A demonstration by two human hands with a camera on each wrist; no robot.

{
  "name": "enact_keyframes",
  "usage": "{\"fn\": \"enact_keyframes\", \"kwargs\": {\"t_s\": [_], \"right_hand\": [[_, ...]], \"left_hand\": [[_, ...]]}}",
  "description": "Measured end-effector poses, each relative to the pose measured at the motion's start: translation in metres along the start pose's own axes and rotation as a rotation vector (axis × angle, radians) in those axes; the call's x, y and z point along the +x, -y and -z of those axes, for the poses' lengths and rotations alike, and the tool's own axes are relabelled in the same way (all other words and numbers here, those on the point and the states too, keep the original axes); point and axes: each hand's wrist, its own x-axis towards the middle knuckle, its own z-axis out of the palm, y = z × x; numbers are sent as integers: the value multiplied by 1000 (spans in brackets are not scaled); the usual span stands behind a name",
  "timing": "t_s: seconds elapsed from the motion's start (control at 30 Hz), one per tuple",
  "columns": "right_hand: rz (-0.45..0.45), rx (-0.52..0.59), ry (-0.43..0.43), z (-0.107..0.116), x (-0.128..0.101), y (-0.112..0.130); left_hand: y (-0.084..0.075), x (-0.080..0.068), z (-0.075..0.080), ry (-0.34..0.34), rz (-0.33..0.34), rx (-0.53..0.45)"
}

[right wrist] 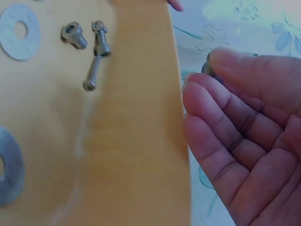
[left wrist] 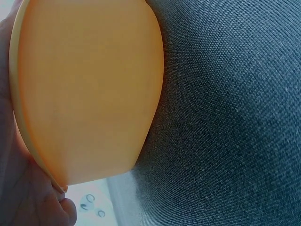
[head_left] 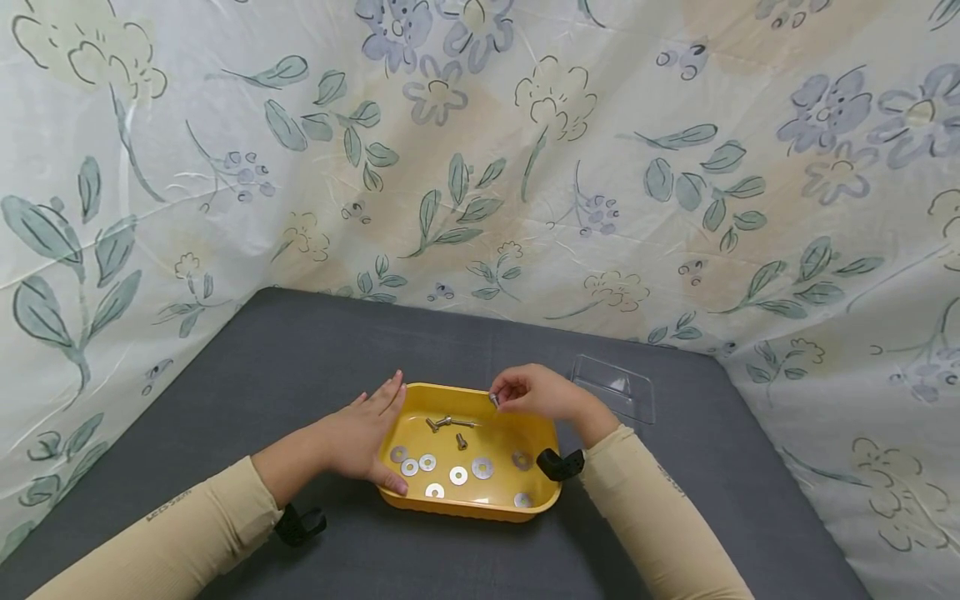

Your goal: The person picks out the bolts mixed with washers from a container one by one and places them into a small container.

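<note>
Screw, small and metallic, is located at the far wall of the yellow tray, right of its middle. It is pinched between the thumb and fingers of the right hand; in the right wrist view the thumb hides most of it. Whether the screw contacts the tray cannot be told.

The left hand rests against the left end of the tray, fingers extended toward the far corner, thumb over the near corner. The two hands are well apart, on opposite sides of the tray.

Inside the tray, loose screws lie clustered toward the far side, with a single bolt lying just apart from them. Flat washers of differing diameters are spread on the floor, mostly nearer the front.

The tray stands on a dark grey worktop. A clear plastic container lies beyond its far right corner, partly behind the right arm.
</note>
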Motion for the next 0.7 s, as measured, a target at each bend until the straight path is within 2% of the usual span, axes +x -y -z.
{"fn": "enact_keyframes", "kwargs": {"t_s": [0.43, 0.5, 0.7], "right_hand": [[-64, 27, -111, 24, -12, -10], [-79, 21, -125, 28, -18, -3], [-119, 48, -173, 37, -22, -22]], "left_hand": [[0, 0, 0, 0, 1, -3], [0, 0, 0, 4, 5, -4], [-1, 0, 0, 2, 8, -7]]}}
